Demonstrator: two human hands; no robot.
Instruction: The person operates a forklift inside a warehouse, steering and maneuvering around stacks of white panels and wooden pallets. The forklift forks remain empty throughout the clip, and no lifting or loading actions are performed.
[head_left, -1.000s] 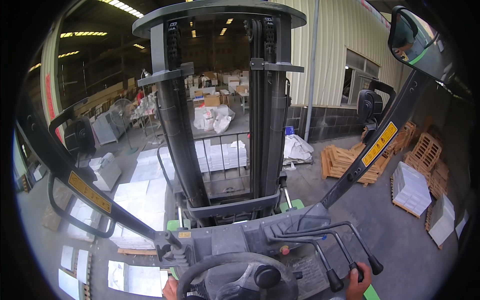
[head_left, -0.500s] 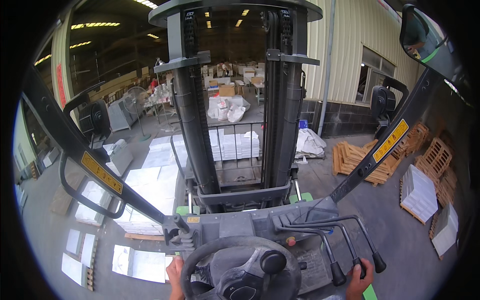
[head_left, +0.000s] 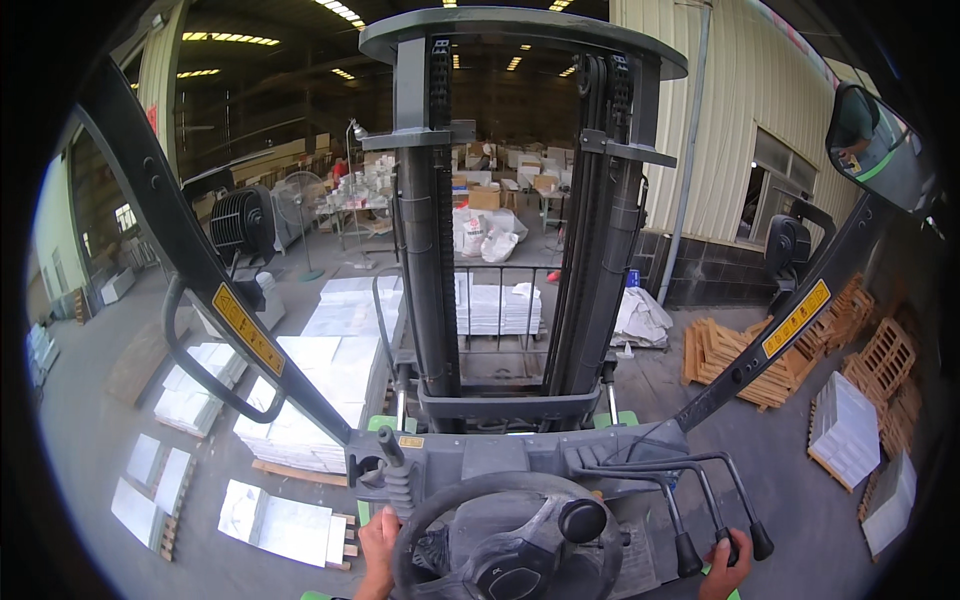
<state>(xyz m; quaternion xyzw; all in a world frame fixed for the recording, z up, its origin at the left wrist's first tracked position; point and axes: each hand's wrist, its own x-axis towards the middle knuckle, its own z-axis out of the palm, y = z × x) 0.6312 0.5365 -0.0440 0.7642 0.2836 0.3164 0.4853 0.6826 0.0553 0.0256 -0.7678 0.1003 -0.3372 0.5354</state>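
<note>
I sit at the controls of a forklift. The left rim of the dark steering wheel point(head_left: 455, 492), which has a round black knob point(head_left: 583, 521), meets my left hand point(head_left: 378, 552); its fingers look curled at the rim, partly hidden. At the right, three bent black levers stand side by side. My right hand point(head_left: 727, 572) is closed round the knob of the middle lever point(head_left: 712, 500), with the thumb on top. Another lever knob point(head_left: 688, 553) is just left of it, and a third point(head_left: 762, 541) just right. Ahead rises the dark mast point(head_left: 428, 270).
White slabs on pallets point(head_left: 300, 385) lie left of the forklift, with more slabs point(head_left: 497, 308) beyond the mast. Stacked wooden pallets point(head_left: 740, 360) and a white block stack point(head_left: 845, 430) stand right. A corrugated wall point(head_left: 680, 130) borders the hall opening. White sacks point(head_left: 485, 233) sit farther in.
The view has turned slightly left, so the cab and surroundings sit farther right in the picture. Both hands keep their places, the right one on the middle lever.
</note>
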